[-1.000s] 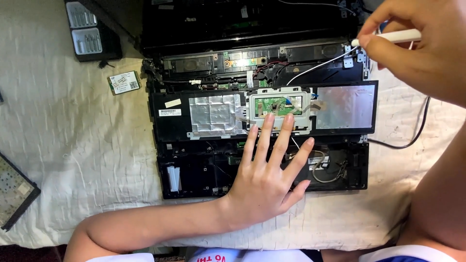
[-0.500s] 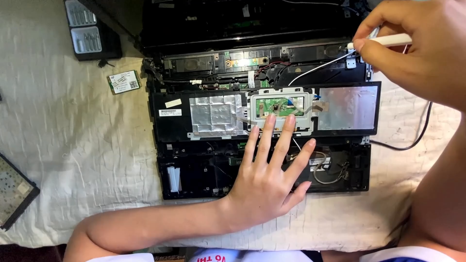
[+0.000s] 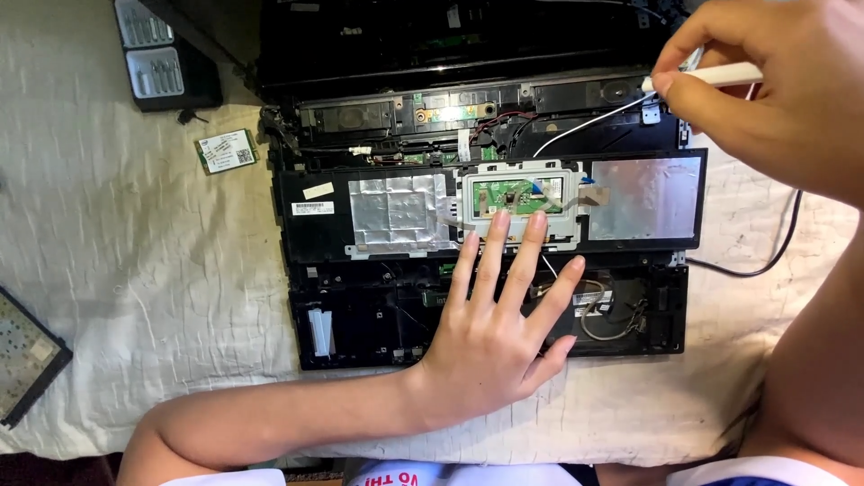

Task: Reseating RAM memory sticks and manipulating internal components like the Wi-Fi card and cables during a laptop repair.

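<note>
A taken-apart black laptop base (image 3: 360, 315) lies on a white cloth, its upturned palm-rest panel (image 3: 486, 211) showing silver foil and a green touchpad board (image 3: 517, 191). My left hand (image 3: 499, 328) rests flat on the base, fingers spread, fingertips touching the touchpad bracket. My right hand (image 3: 774, 99) hovers over the top right corner of the laptop, pinching a white pen-shaped tool (image 3: 711, 76). A thin white wire (image 3: 589, 121) runs from beneath that hand toward the middle of the chassis.
A small green circuit card (image 3: 226, 150) lies on the cloth left of the laptop. A black case of screwdriver bits (image 3: 166, 58) sits at the top left. A dark flat part (image 3: 27, 355) pokes in at the left edge. A black cable (image 3: 774, 256) curves at the right.
My right hand with the white tool has shifted slightly left and toward the laptop's corner. My left hand has stayed pressed on the base.
</note>
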